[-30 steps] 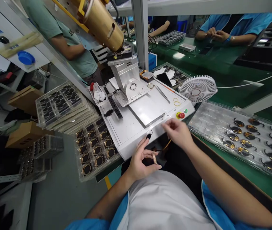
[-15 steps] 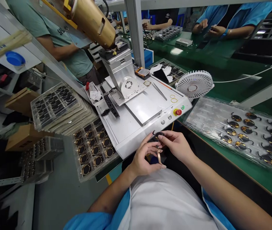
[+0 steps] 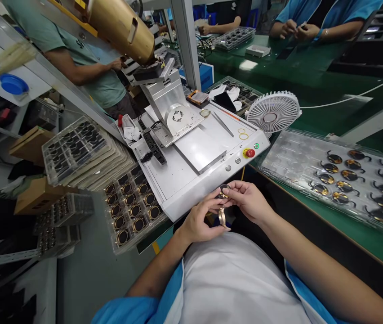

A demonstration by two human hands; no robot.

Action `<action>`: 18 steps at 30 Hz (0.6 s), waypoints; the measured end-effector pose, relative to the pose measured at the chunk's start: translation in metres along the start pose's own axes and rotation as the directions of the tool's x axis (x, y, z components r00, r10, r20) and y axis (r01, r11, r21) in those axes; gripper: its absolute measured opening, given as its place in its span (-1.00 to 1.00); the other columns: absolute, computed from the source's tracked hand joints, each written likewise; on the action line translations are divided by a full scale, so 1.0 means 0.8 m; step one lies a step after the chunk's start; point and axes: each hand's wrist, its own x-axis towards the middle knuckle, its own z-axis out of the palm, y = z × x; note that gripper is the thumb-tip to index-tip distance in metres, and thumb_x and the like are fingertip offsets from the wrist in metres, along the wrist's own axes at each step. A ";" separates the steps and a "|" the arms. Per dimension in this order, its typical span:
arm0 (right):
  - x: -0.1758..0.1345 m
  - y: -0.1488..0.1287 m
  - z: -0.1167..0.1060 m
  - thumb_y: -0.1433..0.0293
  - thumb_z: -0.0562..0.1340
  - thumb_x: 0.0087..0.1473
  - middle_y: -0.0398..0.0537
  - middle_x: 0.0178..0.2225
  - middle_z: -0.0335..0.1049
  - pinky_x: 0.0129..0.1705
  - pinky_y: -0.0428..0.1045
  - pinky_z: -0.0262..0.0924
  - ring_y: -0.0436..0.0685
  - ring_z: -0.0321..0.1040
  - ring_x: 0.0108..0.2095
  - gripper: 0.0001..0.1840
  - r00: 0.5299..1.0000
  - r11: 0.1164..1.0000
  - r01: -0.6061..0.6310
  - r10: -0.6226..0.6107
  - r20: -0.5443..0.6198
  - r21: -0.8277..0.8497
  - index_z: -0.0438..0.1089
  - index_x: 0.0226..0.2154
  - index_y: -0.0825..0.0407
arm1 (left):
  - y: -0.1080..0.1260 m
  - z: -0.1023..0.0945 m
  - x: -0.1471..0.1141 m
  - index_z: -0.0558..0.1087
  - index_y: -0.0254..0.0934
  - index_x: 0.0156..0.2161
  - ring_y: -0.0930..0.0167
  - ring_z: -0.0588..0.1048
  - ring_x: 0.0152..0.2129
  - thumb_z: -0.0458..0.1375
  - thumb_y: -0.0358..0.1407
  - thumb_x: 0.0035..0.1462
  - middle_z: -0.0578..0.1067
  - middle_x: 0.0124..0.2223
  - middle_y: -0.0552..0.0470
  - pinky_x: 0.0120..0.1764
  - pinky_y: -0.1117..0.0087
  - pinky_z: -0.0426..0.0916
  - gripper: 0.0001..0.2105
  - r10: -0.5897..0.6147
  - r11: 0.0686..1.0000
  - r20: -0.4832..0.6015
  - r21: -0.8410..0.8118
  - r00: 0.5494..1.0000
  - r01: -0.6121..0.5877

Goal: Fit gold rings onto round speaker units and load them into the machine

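My left hand (image 3: pixel 196 223) is closed around a gold watch-case ring (image 3: pixel 222 217), which stands on edge between its thumb and fingers. Pinched in my right hand (image 3: pixel 248 201) is a round black part with a gold patch (image 3: pixel 224 191), just above the ring. The left fingertips also come up against this black part, so the two hands meet in front of my body. Fingers partly cover both pieces. Beyond them lies the white front edge of a machine (image 3: pixel 191 191).
To the right, a clear tray (image 3: pixel 289 157) bears several similar black-and-gold parts. At left, another tray (image 3: pixel 112 238) holds ringed discs beside stacked trays (image 3: pixel 110 166). Tweezers (image 3: pixel 223 124), a red button (image 3: pixel 250 153) and a white fan (image 3: pixel 272 112) are around the machine. Other people are nearby.
The black part has turned so its gold patch shows more. The ring has rotated slightly in my left hand and shows more of its opening. The machine's tilting fixture has tipped.
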 end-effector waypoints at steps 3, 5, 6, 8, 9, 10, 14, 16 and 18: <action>-0.002 0.000 0.002 0.14 0.69 -0.42 -0.14 -0.55 0.48 -0.51 -0.18 0.40 -0.04 0.41 -0.54 -0.46 1.000 0.999 -0.031 0.031 -0.004 0.007 0.49 -0.53 0.09 | -0.007 0.001 -0.001 0.38 -0.16 0.22 0.18 0.65 0.00 0.49 -0.32 0.04 0.40 0.34 -0.30 -0.01 0.22 0.62 -0.35 -0.075 0.954 -0.162 -0.299 0.984 0.024; -0.007 -0.001 0.008 0.19 0.69 -0.44 -0.16 -0.52 0.47 -0.49 -0.19 0.37 -0.07 0.37 -0.52 -0.47 0.998 0.998 -0.067 0.067 0.009 0.004 0.47 -0.55 0.10 | -0.013 0.002 -0.001 0.46 -0.20 0.13 0.20 0.64 0.03 0.48 -0.27 0.07 0.57 0.17 -0.23 0.03 0.22 0.59 -0.48 -0.162 0.891 -0.231 -0.453 0.959 0.042; -0.010 0.000 0.012 0.20 0.69 -0.44 -0.15 -0.51 0.47 -0.47 -0.18 0.38 -0.06 0.37 -0.51 -0.48 0.995 0.995 -0.098 0.098 0.023 0.002 0.46 -0.55 0.10 | -0.015 0.002 0.000 0.50 -0.21 0.08 0.21 0.64 0.01 0.49 -0.24 0.06 0.62 0.10 -0.20 0.04 0.23 0.58 -0.51 -0.203 0.863 -0.251 -0.503 0.946 0.051; -0.016 0.000 0.023 0.22 0.68 -0.43 -0.15 -0.51 0.46 -0.43 -0.15 0.40 -0.05 0.38 -0.50 -0.48 0.987 0.988 -0.153 0.153 0.052 0.004 0.43 -0.56 0.11 | -0.018 0.002 0.000 0.55 -0.21 0.04 0.24 0.67 -0.04 0.53 -0.18 -0.02 0.66 0.05 -0.17 0.01 0.25 0.59 -0.49 -0.271 0.819 -0.271 -0.569 0.924 0.073; -0.019 0.001 0.029 0.24 0.67 -0.43 -0.15 -0.52 0.46 -0.42 -0.13 0.39 -0.05 0.37 -0.51 -0.48 0.985 0.986 -0.164 0.164 0.062 0.009 0.40 -0.56 0.10 | -0.018 0.003 0.001 0.56 -0.19 0.03 0.24 0.68 -0.06 0.54 -0.17 -0.06 0.66 0.05 -0.16 -0.02 0.26 0.61 -0.48 -0.294 0.803 -0.273 -0.591 0.916 0.081; -0.022 0.002 0.035 0.26 0.66 -0.42 -0.16 -0.53 0.45 -0.43 -0.13 0.37 -0.04 0.36 -0.52 -0.48 0.985 0.987 -0.160 0.158 0.064 0.015 0.37 -0.56 0.09 | -0.018 0.003 0.000 0.58 -0.18 0.02 0.24 0.68 -0.08 0.55 -0.17 -0.08 0.67 0.05 -0.15 -0.05 0.27 0.62 -0.47 -0.310 0.790 -0.271 -0.606 0.911 0.089; -0.029 0.005 0.053 0.38 0.59 -0.37 -0.24 -0.58 0.38 -0.49 -0.15 0.19 -0.07 0.26 -0.55 -0.51 0.999 0.999 -0.033 0.033 0.017 -0.009 0.27 -0.52 0.04 | -0.018 0.003 -0.002 0.61 -0.11 0.04 0.23 0.68 -0.05 0.57 -0.26 -0.11 0.66 0.06 -0.11 -0.08 0.30 0.64 -0.45 -0.295 0.785 -0.252 -0.614 0.922 0.084; -0.030 0.006 0.056 0.41 0.54 -0.33 -0.27 -0.58 0.34 -0.50 -0.16 0.10 -0.09 0.20 -0.55 -0.54 1.000 0.998 0.027 -0.027 0.000 -0.064 0.24 -0.51 0.03 | -0.019 0.003 -0.004 0.61 -0.08 0.05 0.23 0.68 -0.04 0.58 -0.30 -0.13 0.66 0.07 -0.10 -0.04 0.29 0.63 -0.43 -0.276 0.793 -0.259 -0.605 0.925 0.067; -0.031 0.008 0.057 0.41 0.49 -0.29 -0.28 -0.57 0.31 -0.51 -0.15 0.06 -0.09 0.17 -0.55 -0.57 0.998 0.990 0.065 -0.065 0.002 -0.122 0.21 -0.50 0.01 | -0.020 0.003 -0.005 0.62 -0.07 0.05 0.22 0.68 -0.04 0.59 -0.32 -0.16 0.67 0.05 -0.09 -0.02 0.27 0.63 -0.41 -0.272 0.800 -0.271 -0.596 0.923 0.061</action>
